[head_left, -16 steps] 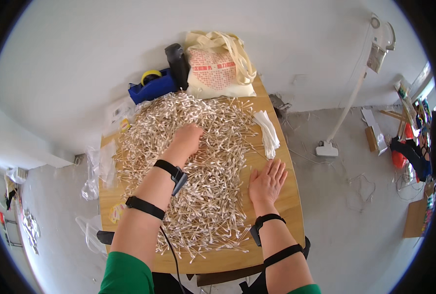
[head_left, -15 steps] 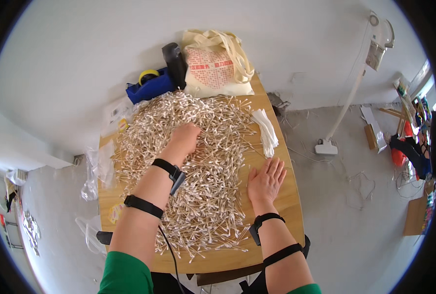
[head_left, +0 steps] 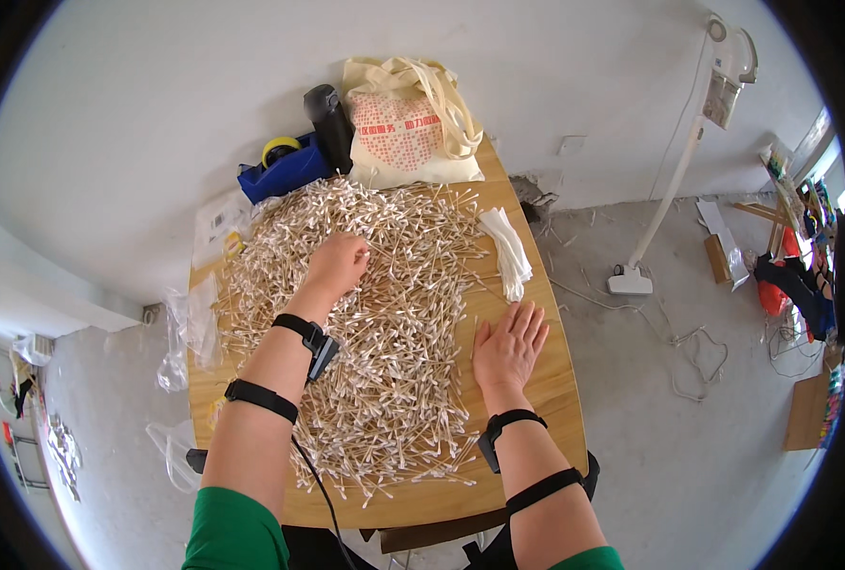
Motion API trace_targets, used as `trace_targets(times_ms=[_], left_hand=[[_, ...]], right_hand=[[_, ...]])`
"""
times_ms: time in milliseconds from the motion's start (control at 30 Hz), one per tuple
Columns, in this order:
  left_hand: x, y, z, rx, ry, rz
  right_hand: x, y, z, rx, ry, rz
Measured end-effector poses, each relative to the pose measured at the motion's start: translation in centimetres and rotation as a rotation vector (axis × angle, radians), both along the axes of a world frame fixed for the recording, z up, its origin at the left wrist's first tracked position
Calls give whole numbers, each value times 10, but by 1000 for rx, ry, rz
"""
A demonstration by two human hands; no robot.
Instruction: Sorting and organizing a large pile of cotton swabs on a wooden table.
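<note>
A broad heap of cotton swabs [head_left: 408, 313], with white tips and pale sticks, covers most of the wooden table [head_left: 541, 427]. Over the upper left part of the heap is my left hand [head_left: 335, 264], its fingers curled inward; whatever they may hold is hidden. My right hand [head_left: 510, 351] lies flat on the bare wood to the right of the heap, fingers stretched out. Just beyond its fingertips rests a flat bundle of white strips [head_left: 506, 252].
Along the table's far side stand a cream tote bag [head_left: 405, 157], a black bottle [head_left: 329, 123] and a blue tape dispenser [head_left: 289, 173] with yellow tape. Clear plastic [head_left: 202, 323] hangs over the left edge. A white stick vacuum [head_left: 665, 195] leans at the wall, right.
My left hand has shifted a little to the left over the swabs, with its fingers more curled. My right hand stays flat on the table. The view has moved slightly.
</note>
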State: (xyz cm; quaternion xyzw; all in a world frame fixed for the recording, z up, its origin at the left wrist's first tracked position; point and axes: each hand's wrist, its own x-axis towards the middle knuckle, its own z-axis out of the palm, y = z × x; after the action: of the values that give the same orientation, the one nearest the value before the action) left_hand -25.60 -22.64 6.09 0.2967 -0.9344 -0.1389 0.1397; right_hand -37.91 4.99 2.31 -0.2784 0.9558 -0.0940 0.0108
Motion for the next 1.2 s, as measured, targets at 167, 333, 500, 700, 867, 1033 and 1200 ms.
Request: trace_targets(times_ms=[167,333,500,700,867,1033,1200], left_hand=[[11,-2,11,317,270,213],[36,-19,21,581,472,387],[68,-10,36,951,930,271],[85,14,48,1163,980,296],[104,8,48,964,949,363],[119,49,74,1185,1165,356],[153,167,59,1469,403,78]], right_hand=[[0,0,-1,6,2,3],[2,-2,1,-2,-12,4],[1,-1,-3,-2,-6,4],[0,1,-2,14,4,-8],[3,-3,2,32,-19,-9],[4,-3,4,47,-17,-5],[1,0,7,65,-28,-30]])
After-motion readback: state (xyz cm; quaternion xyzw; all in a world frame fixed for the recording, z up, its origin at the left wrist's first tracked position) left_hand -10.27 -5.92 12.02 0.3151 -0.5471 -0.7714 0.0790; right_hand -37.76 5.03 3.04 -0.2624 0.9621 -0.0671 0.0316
